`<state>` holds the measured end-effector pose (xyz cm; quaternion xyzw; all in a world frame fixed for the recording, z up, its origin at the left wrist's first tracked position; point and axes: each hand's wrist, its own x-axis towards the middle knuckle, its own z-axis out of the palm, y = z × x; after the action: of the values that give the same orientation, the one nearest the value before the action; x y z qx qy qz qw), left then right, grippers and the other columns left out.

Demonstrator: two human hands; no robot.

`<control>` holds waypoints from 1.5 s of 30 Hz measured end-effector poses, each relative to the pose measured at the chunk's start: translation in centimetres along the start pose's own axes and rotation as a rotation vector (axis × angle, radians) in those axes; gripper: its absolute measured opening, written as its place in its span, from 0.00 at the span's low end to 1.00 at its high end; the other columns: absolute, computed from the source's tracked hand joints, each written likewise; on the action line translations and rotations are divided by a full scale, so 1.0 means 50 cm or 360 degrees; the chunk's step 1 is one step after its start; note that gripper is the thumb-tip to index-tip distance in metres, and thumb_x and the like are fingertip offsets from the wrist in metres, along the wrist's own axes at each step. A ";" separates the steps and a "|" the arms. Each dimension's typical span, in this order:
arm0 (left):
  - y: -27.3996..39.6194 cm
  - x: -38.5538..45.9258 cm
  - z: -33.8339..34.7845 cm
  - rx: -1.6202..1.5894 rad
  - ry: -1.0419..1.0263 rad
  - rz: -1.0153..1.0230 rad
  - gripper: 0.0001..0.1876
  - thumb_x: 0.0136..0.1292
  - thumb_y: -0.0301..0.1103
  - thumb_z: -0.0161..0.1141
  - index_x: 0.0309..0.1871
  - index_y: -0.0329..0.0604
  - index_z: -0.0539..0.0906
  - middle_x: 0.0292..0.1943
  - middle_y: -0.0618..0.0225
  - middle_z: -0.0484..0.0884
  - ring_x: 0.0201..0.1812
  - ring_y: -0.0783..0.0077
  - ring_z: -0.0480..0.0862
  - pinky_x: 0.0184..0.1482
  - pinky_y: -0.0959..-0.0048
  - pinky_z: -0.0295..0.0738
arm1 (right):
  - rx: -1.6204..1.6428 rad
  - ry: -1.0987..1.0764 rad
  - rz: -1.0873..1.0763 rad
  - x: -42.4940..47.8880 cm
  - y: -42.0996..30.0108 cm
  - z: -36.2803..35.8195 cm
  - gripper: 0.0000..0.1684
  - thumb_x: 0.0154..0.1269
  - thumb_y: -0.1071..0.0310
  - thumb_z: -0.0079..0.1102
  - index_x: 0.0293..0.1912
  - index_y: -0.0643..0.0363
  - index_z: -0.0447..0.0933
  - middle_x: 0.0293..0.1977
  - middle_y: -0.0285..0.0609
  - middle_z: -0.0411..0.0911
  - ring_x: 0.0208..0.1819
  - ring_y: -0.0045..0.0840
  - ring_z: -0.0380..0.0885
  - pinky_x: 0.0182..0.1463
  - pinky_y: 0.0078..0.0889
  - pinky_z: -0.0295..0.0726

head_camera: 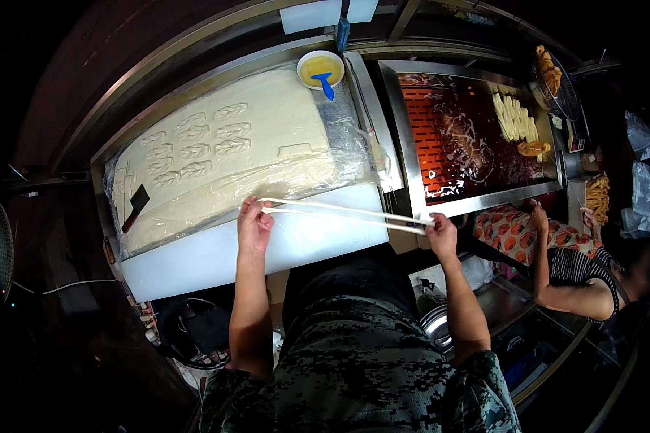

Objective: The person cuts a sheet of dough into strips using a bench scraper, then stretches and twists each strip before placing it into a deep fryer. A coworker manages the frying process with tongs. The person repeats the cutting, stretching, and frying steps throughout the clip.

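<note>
Two long thin strands of dough [338,211] stretch between my hands above the white board [325,233]. My left hand [255,224] pinches one end near the front edge of a large dough sheet [281,116] under clear plastic film. My right hand [442,233] grips the other end, just before the near rim of the oil fryer [466,203]. Several braided dough pieces [233,130] lie on the left part of the sheet. A dark-bladed scraper [136,208] rests at its left end. At the far right corner stands a white bowl [320,70] of yellow liquid with a blue-handled tool [325,84].
Pale dough sticks [514,118] and a browned piece [533,148] float in the fryer. A wire strainer [566,97] with fried dough hangs at its far right corner. Another person [569,260] in a patterned apron stands at the right, beside a container of fried sticks [597,199].
</note>
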<state>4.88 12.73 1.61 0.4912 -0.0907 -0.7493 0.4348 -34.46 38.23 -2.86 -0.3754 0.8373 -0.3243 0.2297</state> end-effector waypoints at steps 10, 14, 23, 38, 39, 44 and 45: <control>-0.045 0.019 0.035 0.0391 -0.0251 -0.0179 0.17 0.56 0.19 0.56 0.48 0.50 0.72 0.37 0.61 0.81 0.20 0.83 0.66 0.22 0.81 0.61 | 0.1705 0.0046 0.1096 -0.007 -0.044 -0.022 0.20 0.62 0.76 0.55 0.54 0.62 0.70 0.38 0.42 0.80 0.37 0.25 0.81 0.38 0.24 0.84; -0.045 0.076 0.075 0.0626 -0.0165 0.0059 0.15 0.56 0.17 0.55 0.45 0.47 0.73 0.34 0.60 0.81 0.18 0.82 0.65 0.20 0.80 0.60 | 0.2194 0.0321 0.1118 -0.009 0.022 -0.072 0.24 0.60 0.79 0.53 0.57 0.63 0.66 0.38 0.43 0.79 0.37 0.27 0.81 0.42 0.29 0.85; -0.088 0.104 0.376 0.0786 -0.0694 0.0024 0.11 0.60 0.21 0.55 0.46 0.43 0.74 0.31 0.63 0.81 0.19 0.82 0.69 0.20 0.83 0.60 | 0.2423 0.0757 0.0982 -0.031 0.126 -0.228 0.23 0.60 0.79 0.53 0.57 0.63 0.68 0.34 0.45 0.78 0.32 0.26 0.79 0.35 0.26 0.83; -0.274 0.336 0.922 0.1418 -0.1093 0.0266 0.12 0.56 0.26 0.63 0.44 0.36 0.77 0.28 0.70 0.78 0.24 0.83 0.72 0.23 0.82 0.65 | 0.2114 0.0881 0.0372 0.136 0.148 -0.581 0.18 0.62 0.78 0.53 0.53 0.66 0.70 0.40 0.44 0.77 0.35 0.26 0.80 0.37 0.26 0.85; -0.291 0.351 0.937 0.1533 -0.1056 0.0294 0.11 0.57 0.25 0.63 0.43 0.37 0.77 0.29 0.70 0.78 0.26 0.83 0.73 0.25 0.82 0.67 | 0.1920 0.0955 0.0463 0.176 0.089 -0.579 0.16 0.63 0.77 0.53 0.52 0.66 0.71 0.39 0.43 0.77 0.32 0.24 0.79 0.33 0.23 0.84; -0.433 0.455 0.962 0.2030 -0.1001 0.0545 0.07 0.55 0.25 0.65 0.35 0.36 0.79 0.33 0.65 0.82 0.35 0.71 0.81 0.39 0.72 0.76 | 0.0906 0.0768 0.0615 0.267 0.222 -0.503 0.14 0.62 0.79 0.55 0.48 0.62 0.74 0.33 0.35 0.76 0.30 0.15 0.75 0.31 0.16 0.74; -0.461 0.480 0.949 0.2300 -0.1036 0.0813 0.08 0.54 0.27 0.65 0.35 0.37 0.79 0.30 0.64 0.82 0.35 0.69 0.82 0.39 0.70 0.76 | 0.0829 0.0694 0.0646 0.292 0.226 -0.466 0.15 0.61 0.80 0.56 0.48 0.62 0.74 0.33 0.35 0.76 0.29 0.16 0.75 0.32 0.17 0.75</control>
<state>-50.09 -4.90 -3.38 0.3723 -0.7792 -0.4894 0.1211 -63.46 41.26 2.91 -0.0539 0.8133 -0.5461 0.1935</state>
